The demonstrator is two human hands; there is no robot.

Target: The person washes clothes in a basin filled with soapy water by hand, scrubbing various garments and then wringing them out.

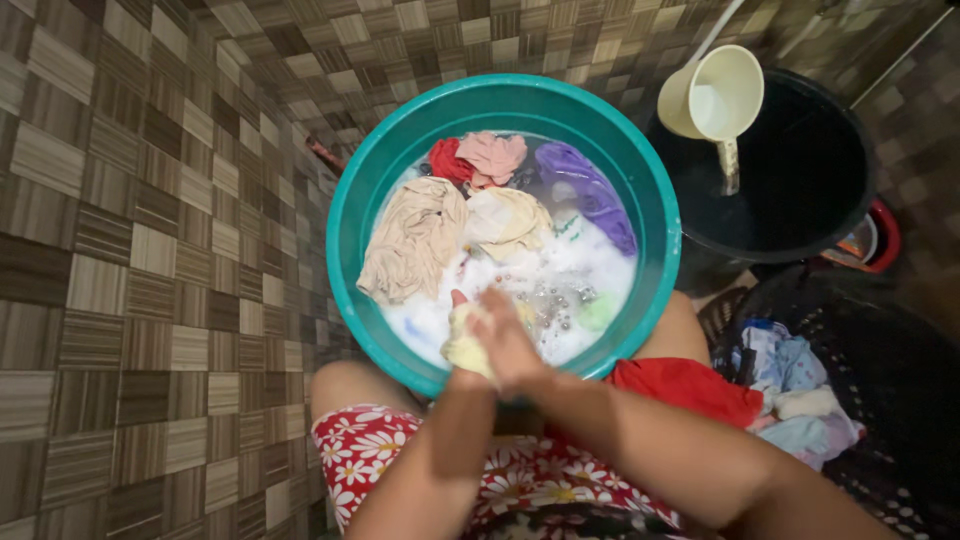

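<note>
The wash basin point(345, 215) stands on the tiled floor point(150, 250), between the person's knees. Soapy water and several garments point(415, 240) lie in it, bunched toward its far and left rim. Both hands, the right hand point(510, 340) over the left hand point(470, 345), grip a small cloth point(462, 350) above the near rim. A bucket point(810, 170) stands right of the basin, with a jug point(712, 95) hanging on its left rim. A laundry basket point(880, 370) of clothes sits near right.

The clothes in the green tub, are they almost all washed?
Not yet, it seems. Done: the teal tub holds sudsy water and soaking clothes. In hand: both hands, left hand and right hand, rub one pale yellow cloth. Left: beige cloth, pink cloth, purple cloth, plus the basket's pile.
</note>
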